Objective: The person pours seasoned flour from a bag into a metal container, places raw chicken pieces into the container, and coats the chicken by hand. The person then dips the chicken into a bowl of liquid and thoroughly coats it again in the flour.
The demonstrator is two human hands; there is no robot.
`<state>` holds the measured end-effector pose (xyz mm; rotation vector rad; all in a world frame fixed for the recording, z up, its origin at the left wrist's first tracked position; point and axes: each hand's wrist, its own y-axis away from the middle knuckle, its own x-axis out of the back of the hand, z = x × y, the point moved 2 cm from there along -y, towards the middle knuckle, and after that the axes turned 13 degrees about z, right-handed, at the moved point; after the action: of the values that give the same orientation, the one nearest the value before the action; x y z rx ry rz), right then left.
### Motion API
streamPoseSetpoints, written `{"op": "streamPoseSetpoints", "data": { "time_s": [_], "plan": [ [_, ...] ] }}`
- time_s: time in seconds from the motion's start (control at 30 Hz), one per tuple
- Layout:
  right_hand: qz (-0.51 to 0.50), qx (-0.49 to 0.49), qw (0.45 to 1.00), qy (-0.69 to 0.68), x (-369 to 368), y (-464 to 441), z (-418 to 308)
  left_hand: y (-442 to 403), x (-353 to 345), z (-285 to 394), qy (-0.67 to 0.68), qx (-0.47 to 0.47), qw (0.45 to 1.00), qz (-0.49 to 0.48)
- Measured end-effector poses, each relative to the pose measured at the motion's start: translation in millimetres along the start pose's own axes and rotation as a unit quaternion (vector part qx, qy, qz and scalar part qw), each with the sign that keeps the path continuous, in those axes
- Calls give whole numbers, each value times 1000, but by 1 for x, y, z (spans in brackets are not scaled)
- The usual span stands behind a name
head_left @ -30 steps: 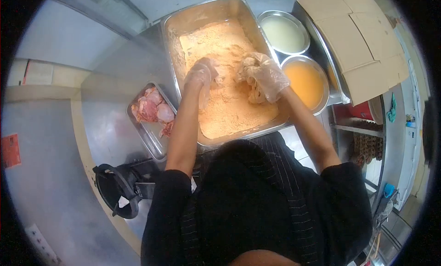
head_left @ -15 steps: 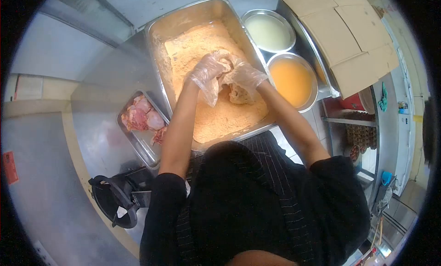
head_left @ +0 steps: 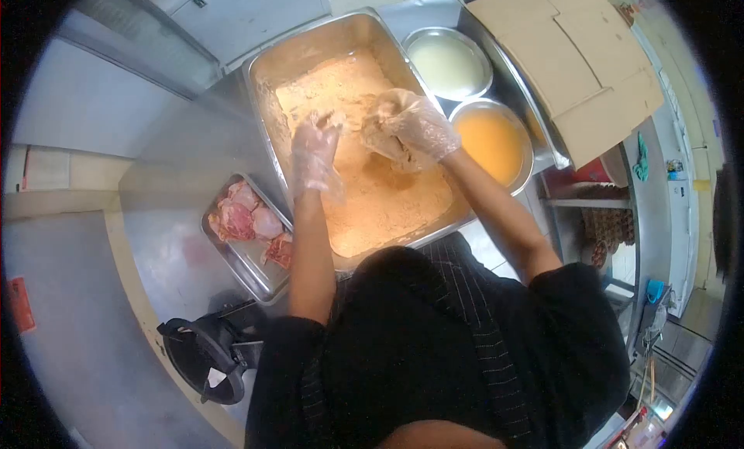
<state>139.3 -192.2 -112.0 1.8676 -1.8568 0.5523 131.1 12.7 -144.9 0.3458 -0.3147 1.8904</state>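
Cardboard sheet (head_left: 573, 69), brown, creased, upper right. Green cloth (head_left: 642, 157), hanging, right side. Red label (head_left: 22, 303), far left.

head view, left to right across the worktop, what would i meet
raw chicken pieces → gloved left hand → gloved right hand → orange liquid → cardboard sheet

Both arms (head_left: 310, 255) stretch toward upper centre: left hand (head_left: 316, 148) gloved, fingers (head_left: 316, 126) bent; right hand (head_left: 415, 127), gloved too, curled, farther right.
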Motion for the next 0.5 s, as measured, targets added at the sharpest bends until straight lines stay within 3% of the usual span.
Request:
{"op": "streamPoseSetpoints", "data": {
  "time_s": [0.03,0.07,0.13,0.17,0.23,0.27,0.3,0.33,0.37,0.4,0.47,0.5],
  "plan": [
    [59,72,991,-92,6,7,-14,7,-2,-3,-17,3,1000,22],
    [54,75,992,-84,13,7,-26,16,-2,-8,-36,12,998,42],
    [-69,126,989,42,18,12,-49,28,-1,-10,-64,3,998,29],
    [-62,129,989,46,10,11,-46,25,-1,-8,-94,-15,995,19],
    [68,68,995,-26,-5,7,-33,25,4,3,-8,23,999,38],
    [74,66,995,-19,-4,6,-30,27,4,5,69,67,994,48],
    [-14,54,998,0,-4,10,-30,21,4,-5,55,-17,997,59],
    [-98,43,994,18,-4,11,-31,13,0,-22,61,-25,997,45],
    [-11,147,985,90,-2,11,-35,3,-2,-39,30,-71,994,78],
    [-4,145,985,97,-3,7,-34,-1,-4,-47,-1,-111,987,115],
    [-84,80,993,-38,-13,11,-26,-1,-2,-48,16,-99,991,91],
    [-86,92,988,-86,-20,10,-15,-2,-2,-47,26,-88,993,71]
  ]
}}
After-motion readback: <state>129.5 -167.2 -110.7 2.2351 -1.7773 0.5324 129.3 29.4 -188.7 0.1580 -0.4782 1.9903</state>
